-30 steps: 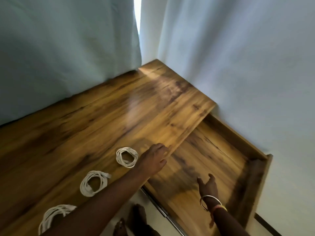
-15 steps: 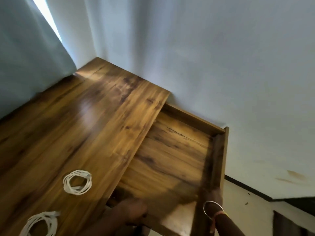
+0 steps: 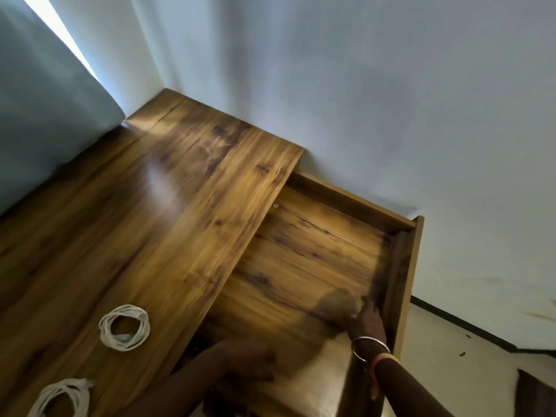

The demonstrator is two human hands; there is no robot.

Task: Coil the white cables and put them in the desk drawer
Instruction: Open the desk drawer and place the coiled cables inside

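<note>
Two coiled white cables lie on the wooden desk top (image 3: 144, 224): one coil (image 3: 124, 327) near the desk's right edge, another coil (image 3: 61, 397) cut off at the bottom left. The desk drawer (image 3: 404, 266) stands pulled out to the right, with nothing on its visible floor. My right hand (image 3: 365, 320), with bangles at the wrist, reaches into the drawer beside its front panel, fingers stretched and holding nothing. My left hand (image 3: 243, 361) is blurred at the drawer's near side, below the desk edge; its fingers are unclear.
A pale wall (image 3: 361, 85) runs behind the desk and drawer. A light curtain (image 3: 39, 124) hangs at the left, over the desk's back edge. Pale floor (image 3: 445, 350) with a dark skirting line shows to the right of the drawer.
The view swung right. My left hand dropped from the desk edge to the drawer's near side. My right hand went to the front panel, then back inside the drawer.
</note>
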